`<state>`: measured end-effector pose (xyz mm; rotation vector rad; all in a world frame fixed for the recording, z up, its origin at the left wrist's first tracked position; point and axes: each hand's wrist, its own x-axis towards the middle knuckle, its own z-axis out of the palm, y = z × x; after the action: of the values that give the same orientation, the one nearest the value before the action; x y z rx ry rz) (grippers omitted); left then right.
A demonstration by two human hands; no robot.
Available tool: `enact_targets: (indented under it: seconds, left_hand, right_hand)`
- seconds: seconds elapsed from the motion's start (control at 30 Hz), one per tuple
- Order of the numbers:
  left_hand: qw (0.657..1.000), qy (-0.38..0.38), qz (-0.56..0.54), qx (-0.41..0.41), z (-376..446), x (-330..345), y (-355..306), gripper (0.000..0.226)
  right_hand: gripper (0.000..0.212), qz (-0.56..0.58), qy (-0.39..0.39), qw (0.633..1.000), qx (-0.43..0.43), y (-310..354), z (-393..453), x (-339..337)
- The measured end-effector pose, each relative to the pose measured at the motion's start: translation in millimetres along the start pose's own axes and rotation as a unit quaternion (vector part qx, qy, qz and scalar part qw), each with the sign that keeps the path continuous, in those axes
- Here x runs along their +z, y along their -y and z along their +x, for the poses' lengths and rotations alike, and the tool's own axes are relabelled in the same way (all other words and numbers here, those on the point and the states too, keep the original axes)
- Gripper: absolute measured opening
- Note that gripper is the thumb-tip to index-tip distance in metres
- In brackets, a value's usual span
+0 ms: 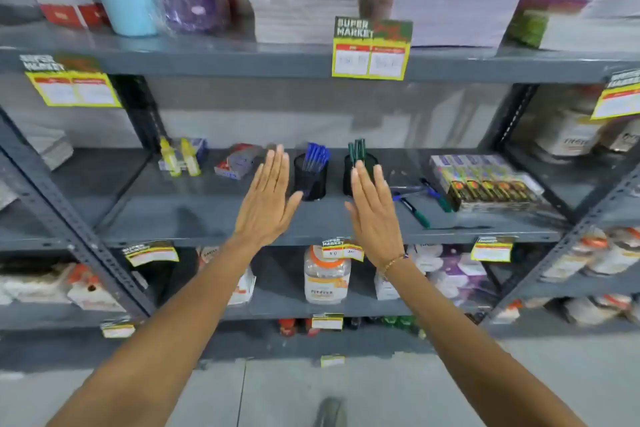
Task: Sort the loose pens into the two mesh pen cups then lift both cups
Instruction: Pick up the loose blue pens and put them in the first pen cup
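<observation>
Head view. Both arms extended toward the middle grey metal shelf (pixel 207 215). Left hand (pixel 268 199): flat, fingers straight and together, palm turned inward, holding nothing; thumb tip lies close to the base of the left mesh cup (pixel 310 180), contact cannot be told. Right hand (pixel 374 206): likewise flat and empty, fingers straight, overlapping the front of the right mesh cup (pixel 360 177) in the picture; contact cannot be told. Thin bracelet (pixel 394 262) on the right wrist.

Both black cups stand upright on the shelf, side by side with a gap between them. Left cup holds blue pens (pixel 316 157); right cup holds green pens (pixel 357 151).

Loose pens (pixel 415 206) lie on the shelf right of the right cup, green and blue, between the cup and a flat multicoloured box (pixel 485 184). Yellow-capped bottles (pixel 180 158) and a small red-and-grey pack (pixel 237 161) sit left of the cups. Price tags (pixel 372 48) hang on the shelf edges.
</observation>
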<state>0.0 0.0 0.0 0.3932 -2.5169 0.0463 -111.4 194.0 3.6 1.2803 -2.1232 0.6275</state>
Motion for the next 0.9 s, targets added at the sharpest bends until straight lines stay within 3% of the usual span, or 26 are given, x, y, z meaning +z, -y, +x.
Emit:
enact_targets:
  seconds: [0.13,0.23,0.47,0.7,0.9]
  left_hand:
    - [0.986,0.128,-0.026,-0.105,-15,50,30,0.07]
    - [0.972,0.177,-0.046,-0.147,-8,80,44,0.068]
    - [0.94,0.254,-0.059,-0.222,13,127,74,0.063]
    - [0.938,0.265,-0.047,-0.218,26,147,86,0.06]
    - [0.938,0.272,-0.028,-0.211,25,145,84,0.059]
  right_hand:
    - [0.05,-0.059,0.073,0.989,0.112,-60,-11,22]
    - [0.044,-0.061,0.128,0.969,0.205,-105,-10,42]
    - [0.033,-0.087,0.248,0.935,0.238,-165,11,83]
    - [0.026,-0.087,0.258,0.933,0.235,-178,22,104]
    - [0.02,-0.07,0.201,0.946,0.245,-171,35,97]
